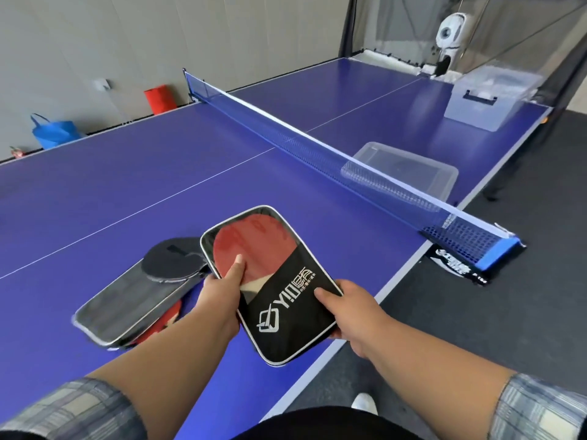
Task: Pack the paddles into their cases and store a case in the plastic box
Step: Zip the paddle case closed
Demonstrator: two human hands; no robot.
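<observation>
I hold a black paddle case (286,315) with white lettering above the table's near right edge. A red paddle (254,246) lies inside it, its face showing through the unzipped top. My left hand (222,290) grips the case's left edge with the thumb pressed on the red rubber. My right hand (352,309) holds the case's right edge. To the left, a second grey-black case (127,306) lies flat on the table. A black-faced paddle (171,260) rests on it and a red paddle (162,319) pokes out beneath. A clear plastic box (444,176) sits beyond the net.
The blue net (317,154) crosses the table (127,192), its clamp at the right edge. A larger clear lidded bin (486,96) and a ball machine (449,36) stand at the far end. A red bag (158,98) and a blue bag (54,133) sit by the wall.
</observation>
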